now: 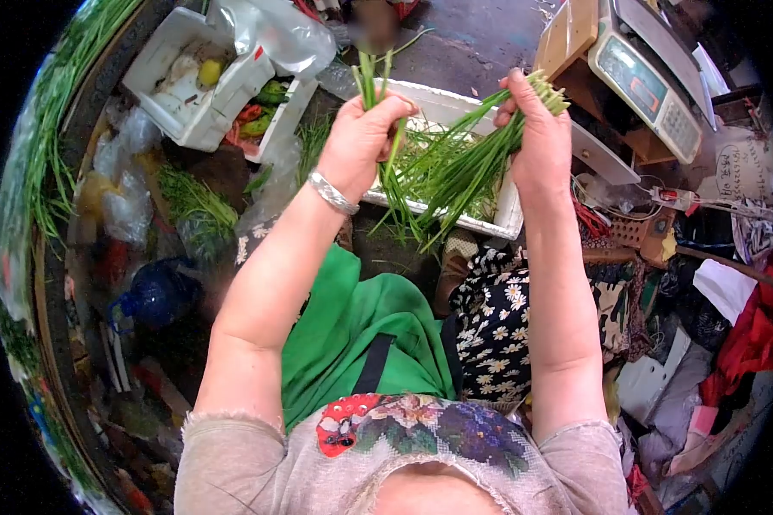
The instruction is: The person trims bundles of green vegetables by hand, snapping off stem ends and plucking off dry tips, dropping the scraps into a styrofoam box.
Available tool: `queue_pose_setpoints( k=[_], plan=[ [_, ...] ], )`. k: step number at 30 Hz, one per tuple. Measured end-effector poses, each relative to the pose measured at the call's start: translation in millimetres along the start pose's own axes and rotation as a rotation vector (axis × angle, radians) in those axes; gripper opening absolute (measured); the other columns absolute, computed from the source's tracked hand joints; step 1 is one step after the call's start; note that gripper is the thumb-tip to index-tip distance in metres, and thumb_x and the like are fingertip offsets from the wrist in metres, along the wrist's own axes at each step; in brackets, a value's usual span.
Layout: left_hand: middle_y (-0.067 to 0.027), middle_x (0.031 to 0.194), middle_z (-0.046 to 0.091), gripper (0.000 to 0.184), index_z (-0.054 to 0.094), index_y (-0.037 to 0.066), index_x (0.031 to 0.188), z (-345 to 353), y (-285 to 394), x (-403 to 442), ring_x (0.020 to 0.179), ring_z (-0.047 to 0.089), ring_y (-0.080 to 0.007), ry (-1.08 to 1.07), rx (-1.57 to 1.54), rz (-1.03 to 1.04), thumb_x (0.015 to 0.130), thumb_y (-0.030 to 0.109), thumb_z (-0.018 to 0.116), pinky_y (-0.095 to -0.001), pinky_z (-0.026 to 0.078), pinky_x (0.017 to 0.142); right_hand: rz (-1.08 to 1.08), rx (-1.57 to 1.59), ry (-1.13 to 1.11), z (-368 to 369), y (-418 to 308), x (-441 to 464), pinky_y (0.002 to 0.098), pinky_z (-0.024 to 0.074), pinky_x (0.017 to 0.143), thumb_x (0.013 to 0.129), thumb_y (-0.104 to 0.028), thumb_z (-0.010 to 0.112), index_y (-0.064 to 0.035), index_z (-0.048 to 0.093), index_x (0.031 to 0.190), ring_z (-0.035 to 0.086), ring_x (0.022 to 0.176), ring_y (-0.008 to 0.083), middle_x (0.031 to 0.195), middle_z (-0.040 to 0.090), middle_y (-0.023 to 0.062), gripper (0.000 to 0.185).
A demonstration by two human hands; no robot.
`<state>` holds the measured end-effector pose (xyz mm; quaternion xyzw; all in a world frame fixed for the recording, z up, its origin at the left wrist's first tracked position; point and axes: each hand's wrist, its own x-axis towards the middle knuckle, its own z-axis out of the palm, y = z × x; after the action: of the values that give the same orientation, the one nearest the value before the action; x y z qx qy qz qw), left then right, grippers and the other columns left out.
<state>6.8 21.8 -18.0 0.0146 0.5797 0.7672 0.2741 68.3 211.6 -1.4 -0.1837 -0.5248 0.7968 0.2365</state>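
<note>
My left hand (369, 129), with a silver bracelet (333, 194) at the wrist, is closed round a few green stalks (371, 75) that stick up above the thumb. My right hand (537, 129) grips a thick bunch of long green stalks (468, 176); its pale cut ends poke out at the upper right and the leafy ends hang down to the left. Both hands are raised over a white foam box (507, 215) with loose green bits inside. The leaf tips hang beside and below my left hand.
At the upper left stands a white foam box (185, 129) with a yellow item. A scale (648, 90) sits at the upper right. Greens (193, 202) and a blue plastic container (156, 293) lie to the left. Green cloth (361, 318) covers my lap.
</note>
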Motion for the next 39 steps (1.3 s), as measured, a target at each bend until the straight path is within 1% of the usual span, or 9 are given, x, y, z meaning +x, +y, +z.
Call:
queue_pose_setpoints(
  k=[5, 9, 11, 15, 19, 24, 29, 34, 39],
  plan=[
    [-0.0002, 0.071, 0.060, 0.009, 0.063, 0.005, 0.086, -4.9, 7.6, -1.4, 0.047, 0.043, -0.0043, 0.023, 0.047, 0.112, 0.081, 0.008, 0.071, -0.0185, 0.029, 0.041, 0.010, -0.020, -0.056, -7.2, -4.5, 4.5, 0.0251, 0.0417, 0.058, 0.084, -0.025, 0.071, -0.0045, 0.066, 0.084, 0.053, 0.060, 0.0116, 0.070, 0.061, 0.0024, 0.021],
    [-0.0016, 0.073, 0.061, 0.032, 0.063, 0.002, 0.108, -2.0, 12.5, -1.1, 0.046, 0.040, -0.0025, 0.109, 0.225, 0.132, 0.079, 0.008, 0.074, -0.0183, 0.026, 0.040, 0.061, -0.075, -0.117, -4.8, -0.3, 4.0, 0.0274, 0.0483, 0.065, 0.088, -0.024, 0.068, -0.0033, 0.065, 0.086, 0.061, 0.072, 0.0139, 0.078, 0.066, 0.0053, 0.021],
    [-0.0016, 0.073, 0.062, 0.033, 0.062, 0.002, 0.109, 1.2, 14.1, -4.3, 0.047, 0.040, -0.0022, 0.100, 0.223, 0.133, 0.079, 0.009, 0.073, -0.0177, 0.026, 0.040, 0.167, -0.083, -0.187, -0.8, -4.2, -0.6, 0.0292, 0.0528, 0.070, 0.091, -0.022, 0.063, -0.0024, 0.065, 0.086, 0.066, 0.081, 0.0171, 0.085, 0.068, 0.0096, 0.021],
    [-0.0002, 0.073, 0.061, 0.032, 0.061, 0.003, 0.111, 1.4, 11.7, -6.6, 0.049, 0.042, -0.0016, -0.033, 0.209, 0.061, 0.082, 0.010, 0.071, -0.0164, 0.028, 0.042, 0.141, -0.052, -0.259, -0.6, 4.7, -1.4, 0.0292, 0.0536, 0.068, 0.090, -0.020, 0.065, -0.0028, 0.064, 0.086, 0.066, 0.075, 0.0175, 0.081, 0.067, 0.0086, 0.018],
    [-0.0001, 0.074, 0.060, 0.025, 0.061, 0.002, 0.109, 8.7, 9.9, -11.8, 0.050, 0.043, -0.0017, -0.148, 0.201, -0.025, 0.086, 0.009, 0.066, -0.0158, 0.030, 0.044, 0.140, -0.118, -0.311, 8.6, 7.1, -8.5, 0.0227, 0.0388, 0.049, 0.085, -0.016, 0.070, -0.0048, 0.062, 0.087, 0.048, 0.051, 0.0079, 0.064, 0.056, -0.0002, 0.014],
    [-0.0009, 0.077, 0.059, 0.019, 0.060, 0.003, 0.105, 14.5, -1.8, -11.5, 0.053, 0.045, -0.0025, -0.276, 0.187, -0.053, 0.087, 0.010, 0.063, -0.0156, 0.033, 0.046, 0.189, -0.092, -0.271, 19.0, 2.7, -16.5, 0.0236, 0.0380, 0.049, 0.081, -0.015, 0.072, -0.0042, 0.065, 0.083, 0.048, 0.053, 0.0064, 0.063, 0.058, -0.0017, 0.012],
    [0.0010, 0.073, 0.059, 0.019, 0.063, 0.005, 0.100, 12.2, 5.6, -11.6, 0.057, 0.048, -0.0038, -0.331, 0.081, -0.067, 0.094, 0.023, 0.059, -0.0162, 0.033, 0.047, 0.152, -0.060, -0.211, 7.7, 5.0, -6.8, 0.0244, 0.0381, 0.051, 0.081, -0.016, 0.071, -0.0056, 0.066, 0.082, 0.049, 0.054, 0.0074, 0.063, 0.057, -0.0014, 0.011],
    [0.0030, 0.070, 0.055, 0.019, 0.063, 0.005, 0.099, -3.8, 12.1, -11.0, 0.055, 0.046, -0.0045, -0.165, 0.169, -0.050, 0.095, 0.023, 0.057, -0.0173, 0.033, 0.048, 0.188, 0.238, -0.114, -13.7, -10.5, 11.3, 0.0268, 0.0427, 0.053, 0.085, -0.019, 0.070, -0.0021, 0.065, 0.088, 0.052, 0.055, 0.0123, 0.067, 0.056, 0.0009, 0.017],
    [-0.0023, 0.072, 0.061, 0.028, 0.063, 0.002, 0.101, -17.3, 11.2, -5.2, 0.061, 0.057, -0.0084, -0.092, 0.263, 0.078, 0.097, 0.028, 0.054, -0.0217, 0.045, 0.055, 0.233, 0.278, -0.114, -18.7, -10.9, 14.6, 0.0284, 0.0480, 0.058, 0.088, -0.020, 0.065, -0.0020, 0.064, 0.091, 0.060, 0.063, 0.0165, 0.076, 0.063, 0.0063, 0.018]
  ],
)
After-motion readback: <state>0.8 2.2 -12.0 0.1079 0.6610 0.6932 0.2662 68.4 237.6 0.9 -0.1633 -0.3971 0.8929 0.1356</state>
